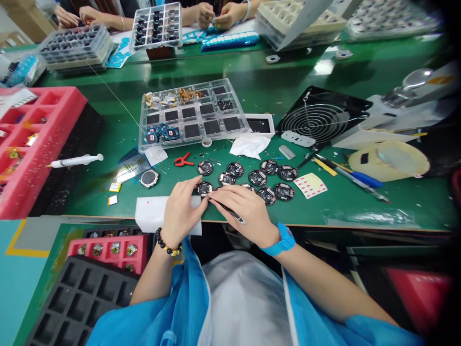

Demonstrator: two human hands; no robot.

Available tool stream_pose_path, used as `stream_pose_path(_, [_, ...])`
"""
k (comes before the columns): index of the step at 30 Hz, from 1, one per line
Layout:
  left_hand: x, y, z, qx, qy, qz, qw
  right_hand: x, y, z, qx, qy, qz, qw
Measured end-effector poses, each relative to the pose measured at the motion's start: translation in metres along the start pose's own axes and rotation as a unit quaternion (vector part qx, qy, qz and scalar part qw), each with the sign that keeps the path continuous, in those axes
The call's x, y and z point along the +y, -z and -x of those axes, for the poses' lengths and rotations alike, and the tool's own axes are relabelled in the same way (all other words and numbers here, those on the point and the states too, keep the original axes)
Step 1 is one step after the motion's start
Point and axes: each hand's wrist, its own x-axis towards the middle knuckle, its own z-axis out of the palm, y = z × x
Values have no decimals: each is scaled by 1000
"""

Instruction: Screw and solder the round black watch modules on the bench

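Observation:
At the bench's front edge, my left hand (pixel 182 210) has its thumb and forefinger closed around a small round black watch module (pixel 204 188). My right hand (pixel 248 210) is closed on dark tweezers (pixel 236 216), whose tip end is at the module's lower edge, close to my left thumb. Several similar round modules (pixel 258 178) lie just beyond my right hand, some partly hidden by its fingers. Under my left hand is a white sheet (pixel 149 214) with a small red mark. A sheet of red stickers (pixel 310 185) lies to the right of the modules.
A clear compartment tray (pixel 189 130) with small parts stands behind the modules. Red clips (pixel 183 159) and a white syringe (pixel 75 161) lie leftward, by a pink foam tray (pixel 68 115). A black fan (pixel 313 120) stands right. Co-workers' hands (pixel 216 15) are across the bench.

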Motion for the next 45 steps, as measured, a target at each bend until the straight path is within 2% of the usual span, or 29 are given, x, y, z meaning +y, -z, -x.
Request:
stream_pose_path(5, [-1,-1,0,9,-4,-2,1000,1,-1,2,-14,45,39,998])
stream_pose_path(11, [-1,-1,0,4,-6,-3,1000,-1,5,-4,-7,23,54,998])
stream_pose_path(15, [-1,0,0,-2,-3,-2,1000,5,9,-8,-21,65,57,996])
stream_pose_path(19, [-1,1,0,-3,-7,0,1000,16,13,-16,-39,94,9,995])
stream_pose_path(24, [-2,0,-1,-7,3,2,1000,25,22,-39,2,72,-85,994])
stream_pose_path(27, [-2,-1,-1,-11,8,4,1000,34,26,-54,23,50,-71,996])
stream_pose_path(34, [-2,0,-1,-16,-2,-4,1000,59,14,-66,14,58,-17,998])
stream_pose_path(45, [0,2,-2,-22,0,-23,999,66,12,-63,-11,83,-13,996])
